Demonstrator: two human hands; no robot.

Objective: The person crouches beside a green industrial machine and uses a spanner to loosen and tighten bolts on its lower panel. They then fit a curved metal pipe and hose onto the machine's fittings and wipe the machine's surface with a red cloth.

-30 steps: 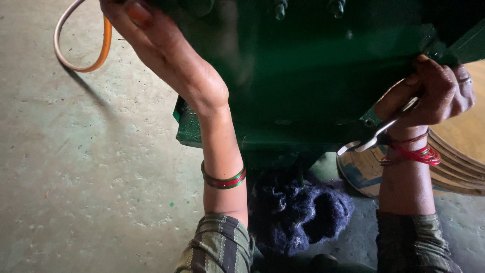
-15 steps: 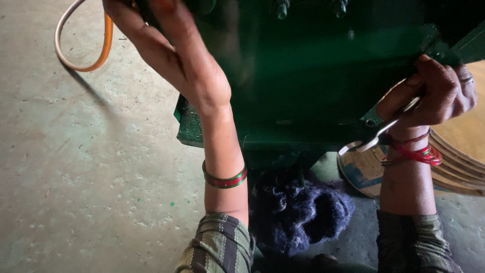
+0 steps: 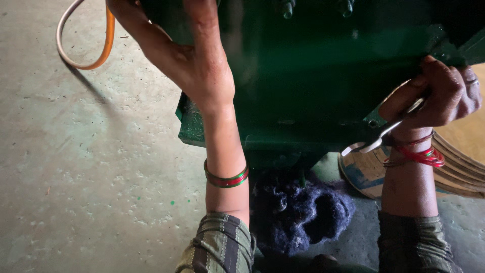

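Grey concrete floor, scuffed and flecked with green paint, fills the left side under a dark green metal machine body that takes up the top and middle. Compared with a second ago, my left hand has shifted to the right along the machine's face and turned, so the back of my wrist now faces up more than before; my right hand has hardly moved. My left hand lies flat against the green metal, fingers running up out of view, so I cannot tell how far they curl. A green and red bangle circles that wrist above a striped sleeve. My right hand is closed tight around the handle of a silver spanner, whose open end pokes out below my fist at the machine's lower right edge. Red bangles sit on that wrist. An orange and pale hose loops on the floor at upper left. A dark blue woolly cloth lies under the machine between my arms. Stacked round wooden discs rest at right.
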